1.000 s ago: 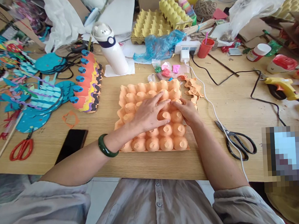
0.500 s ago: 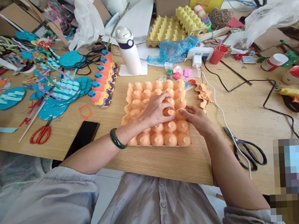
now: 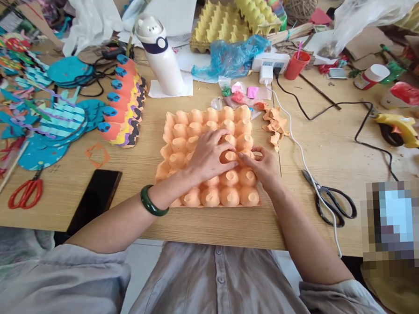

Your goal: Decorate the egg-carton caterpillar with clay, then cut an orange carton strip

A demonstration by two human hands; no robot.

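Note:
An orange egg tray (image 3: 209,194) lies with its rounded cups upward on the table in front of me. Across its middle rests my left hand (image 3: 212,153), a dark green bangle on the wrist, the thumb and fingers curved round one of the cups. My right hand (image 3: 264,166) grips the tray's right edge, its thumb on top of a cup close to the left fingertips. Torn orange carton pieces (image 3: 275,124) lie just beyond the right hand.
Black-handled scissors (image 3: 333,202) and a white cable (image 3: 297,140) lie at right, near a yellow glue gun (image 3: 397,128). Leftward are a phone (image 3: 95,200), red scissors (image 3: 28,194) and a painted carton caterpillar (image 3: 124,105). A white bottle (image 3: 164,65) stands behind, near yellow egg trays (image 3: 220,25).
My view has shifted, so the table and its things appear further left and slightly higher. Both hands keep nearly the same place on the egg tray.

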